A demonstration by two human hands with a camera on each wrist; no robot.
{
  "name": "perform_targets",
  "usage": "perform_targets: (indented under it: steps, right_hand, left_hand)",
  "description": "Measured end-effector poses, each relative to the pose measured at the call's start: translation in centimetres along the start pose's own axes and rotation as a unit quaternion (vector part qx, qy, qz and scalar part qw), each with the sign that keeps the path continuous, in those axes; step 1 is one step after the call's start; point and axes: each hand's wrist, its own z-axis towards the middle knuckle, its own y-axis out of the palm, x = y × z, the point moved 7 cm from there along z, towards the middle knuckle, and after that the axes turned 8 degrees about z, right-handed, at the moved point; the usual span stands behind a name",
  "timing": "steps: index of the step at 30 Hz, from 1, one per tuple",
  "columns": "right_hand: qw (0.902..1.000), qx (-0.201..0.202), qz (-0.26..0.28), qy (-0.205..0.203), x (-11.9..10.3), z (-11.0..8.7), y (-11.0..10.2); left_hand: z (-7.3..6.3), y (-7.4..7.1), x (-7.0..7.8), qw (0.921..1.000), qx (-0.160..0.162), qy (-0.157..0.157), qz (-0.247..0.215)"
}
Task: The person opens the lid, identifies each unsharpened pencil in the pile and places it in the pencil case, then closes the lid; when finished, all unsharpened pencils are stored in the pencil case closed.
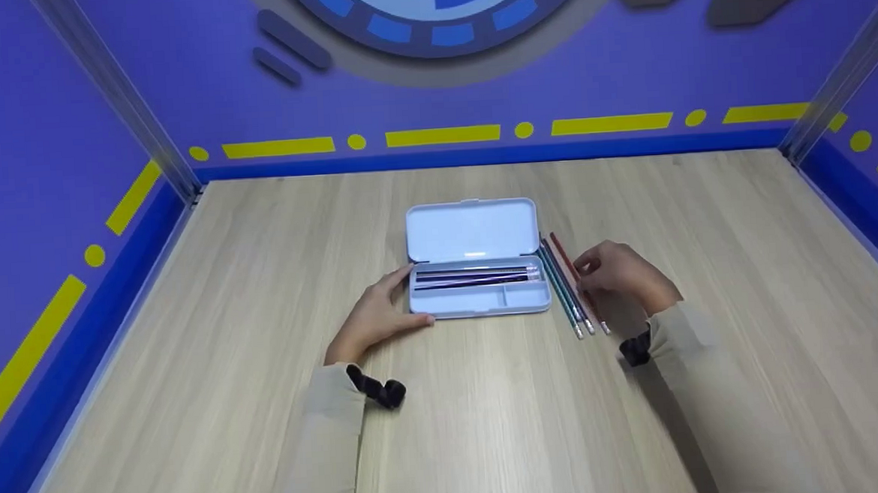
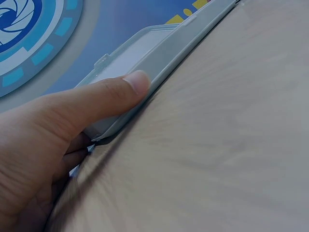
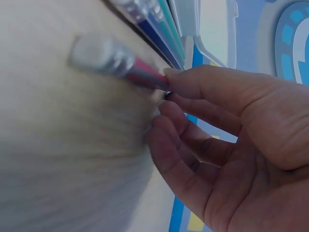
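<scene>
A pale plastic pencil case [image 1: 472,230] lies with its lid folded back. Dark purple pencils [image 1: 471,279] fill its long compartment. My left hand [image 1: 371,314] grips the case's left end, thumb [image 2: 137,83] along the front wall and fingers round the side, partly hidden. Right of the case, my right hand [image 1: 619,273] pinches a red pencil [image 3: 145,72] between thumb and fingers, its eraser end toward me. Just left of that pencil lie a green pencil [image 1: 558,289] and a dark blue pencil [image 3: 157,41], slanting beside the case.
The front compartments [image 1: 457,300] of the case show bare bottoms. A wood-grain table [image 1: 463,418] carries everything. Blue-purple panels [image 1: 431,104] with yellow marks rise at the back and both sides. Each wrist bears a black strap [image 1: 377,389].
</scene>
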Motion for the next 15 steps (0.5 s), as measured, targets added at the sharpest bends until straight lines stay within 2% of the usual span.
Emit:
perform_targets:
  steps: [5,10,15]
  right_hand:
    - [0.9997,-0.009,-0.023,-0.001,-0.09,-0.05,-0.09]
    - [0.9983,-0.038,-0.044,-0.006,0.11,-0.22,-0.03]
    - [0.9982,-0.056,-0.019,0.002,0.51,-0.45,0.13]
  left_hand:
    - [0.01,0.04,0.04,1.0000,0.001,0.006,-0.002]
    - [0.03,0.01,0.02,0.9999,0.001,0.008,-0.006]
    - [0.00,0.03,-0.04,1.0000,0.001,0.006,-0.002]
